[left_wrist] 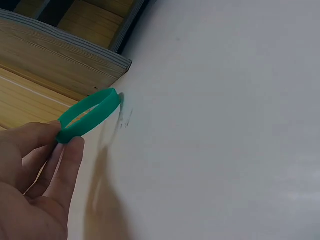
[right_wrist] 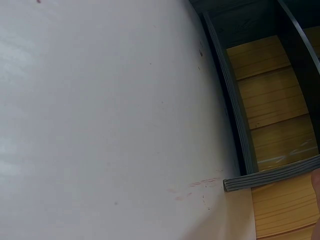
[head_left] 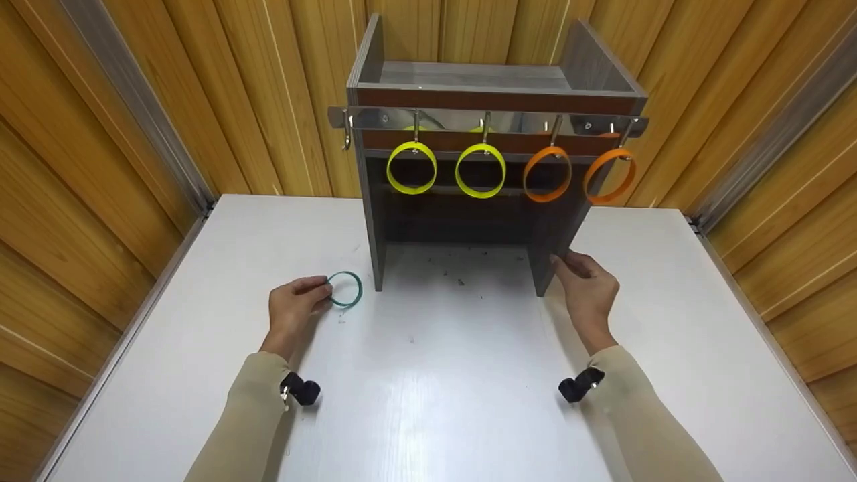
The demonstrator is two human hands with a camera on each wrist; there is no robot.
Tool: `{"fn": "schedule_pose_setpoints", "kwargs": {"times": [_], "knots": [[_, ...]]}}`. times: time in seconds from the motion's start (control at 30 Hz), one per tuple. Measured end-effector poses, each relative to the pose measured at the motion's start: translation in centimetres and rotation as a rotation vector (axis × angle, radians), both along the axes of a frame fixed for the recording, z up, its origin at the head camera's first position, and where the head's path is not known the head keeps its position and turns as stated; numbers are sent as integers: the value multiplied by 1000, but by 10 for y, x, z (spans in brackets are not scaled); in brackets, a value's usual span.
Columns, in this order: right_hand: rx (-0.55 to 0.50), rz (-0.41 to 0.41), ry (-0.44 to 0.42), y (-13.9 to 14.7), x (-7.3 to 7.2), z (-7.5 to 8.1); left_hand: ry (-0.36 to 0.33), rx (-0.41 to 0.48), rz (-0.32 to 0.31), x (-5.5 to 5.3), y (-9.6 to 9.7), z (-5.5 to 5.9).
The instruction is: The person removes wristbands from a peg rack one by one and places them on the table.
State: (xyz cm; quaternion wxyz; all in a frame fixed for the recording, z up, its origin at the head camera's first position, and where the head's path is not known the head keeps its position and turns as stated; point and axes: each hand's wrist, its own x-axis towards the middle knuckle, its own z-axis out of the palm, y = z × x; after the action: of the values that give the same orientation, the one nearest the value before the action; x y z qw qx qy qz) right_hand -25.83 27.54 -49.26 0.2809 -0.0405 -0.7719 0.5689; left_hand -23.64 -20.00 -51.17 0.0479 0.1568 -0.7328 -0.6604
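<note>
My left hand (head_left: pixel 294 304) pinches a green silicone wristband (head_left: pixel 360 289) between thumb and fingers, close over the white table left of a grey wooden shelf (head_left: pixel 373 221). In the left wrist view the wristband (left_wrist: pixel 95 117) is tilted, its far end towards the foot of the shelf's side panel. At the other side, my right hand (head_left: pixel 592 294) grips the shelf's right side panel low down, thumb by the front edge and fingers partly hidden. Only a sliver of that hand (right_wrist: pixel 316 200) shows at the right wrist view's edge.
A metal hook rail (head_left: pixel 462 120) crosses the shelf's front. Two yellow wristbands (head_left: pixel 390 175) and two orange wristbands (head_left: pixel 525 182) hang from its hooks. A further hook (head_left: pixel 347 130) sits at the left end. Wood-look walls (head_left: pixel 100 201) enclose the table (head_left: pixel 415 388).
</note>
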Motion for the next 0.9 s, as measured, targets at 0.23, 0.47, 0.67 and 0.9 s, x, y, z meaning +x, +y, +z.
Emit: {"fn": "schedule_pose_setpoints", "kwargs": {"times": [0.23, 0.47, 0.67, 0.9], "knots": [[11, 5, 10, 1, -2, -2, 1, -71, -18, 0, 1, -3], [4, -2, 5, -1, -1, 0, -14, -167, -1, -3, -1, -6], [11, -7, -3, -1, -1, 1, -11, -220, -7, -3, -2, -5], [-10, -3, -7, 0, -1, 0, 51, -286, 18, -1, 4, 11]]}}
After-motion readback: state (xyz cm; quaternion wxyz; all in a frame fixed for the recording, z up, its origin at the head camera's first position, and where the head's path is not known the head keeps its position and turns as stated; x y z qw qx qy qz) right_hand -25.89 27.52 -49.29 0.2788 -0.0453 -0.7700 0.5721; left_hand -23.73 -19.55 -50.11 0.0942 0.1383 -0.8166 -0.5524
